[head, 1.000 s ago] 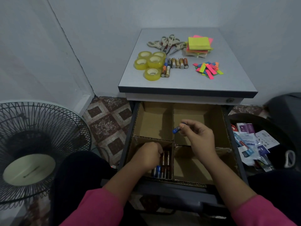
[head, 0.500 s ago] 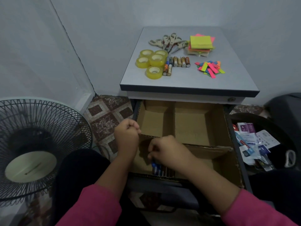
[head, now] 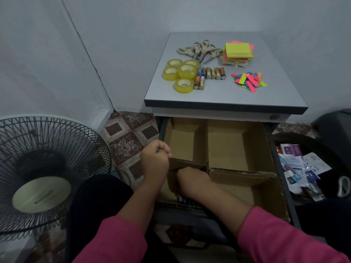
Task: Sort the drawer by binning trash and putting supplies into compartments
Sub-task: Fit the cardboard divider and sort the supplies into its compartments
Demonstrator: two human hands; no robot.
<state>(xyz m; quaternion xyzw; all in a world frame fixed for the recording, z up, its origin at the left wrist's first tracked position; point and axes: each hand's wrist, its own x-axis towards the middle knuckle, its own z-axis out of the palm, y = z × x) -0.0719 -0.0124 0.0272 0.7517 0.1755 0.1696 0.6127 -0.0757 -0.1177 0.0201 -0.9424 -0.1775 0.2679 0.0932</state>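
Now the left hand (head: 154, 162) pinches the drawer's (head: 237, 147) cardboard divider (head: 187, 162) while the right hand (head: 191, 180), fingers hidden, reaches among batteries (head: 185, 201) in its near-left compartment.

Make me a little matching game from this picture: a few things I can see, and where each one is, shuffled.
Things:
1. tape rolls
2. sticky notes
3. wrappers
4. right hand

Places:
A. in the dark bin right of the drawer
B. cabinet top, left side
C. reaching into the near left compartment
D. cabinet top, far right

Pairs: 1-B, 2-D, 3-A, 4-C
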